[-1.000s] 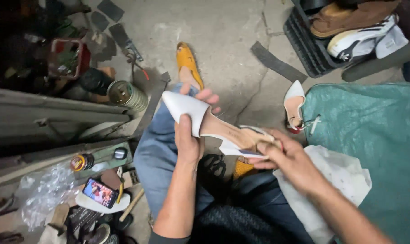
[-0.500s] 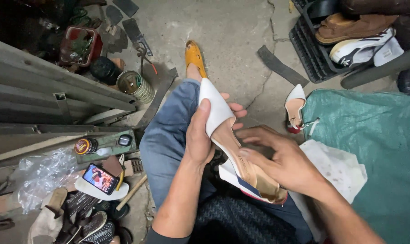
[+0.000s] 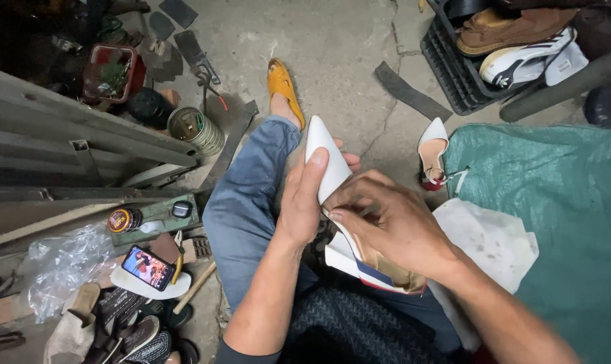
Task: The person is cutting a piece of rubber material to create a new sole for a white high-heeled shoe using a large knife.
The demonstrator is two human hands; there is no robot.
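I hold a white pointed high-heel shoe upright over my lap, toe pointing away from me. My left hand grips its toe part from the left, thumb along the upper. My right hand covers the shoe's middle, fingers pressed on the tan insole near the opening. The heel end with a red and blue edge points toward my body. The matching white shoe lies on the concrete floor to the right, beside a green cloth.
My leg in blue jeans stretches forward, foot in a yellow sandal. A tin can, a round polish tin and a phone lie left. A black crate of shoes stands at the upper right; a white cloth lies under my right arm.
I turned the shoe from lying sideways to standing with its toe away from me. My right hand slid from the heel end up to the shoe's middle.
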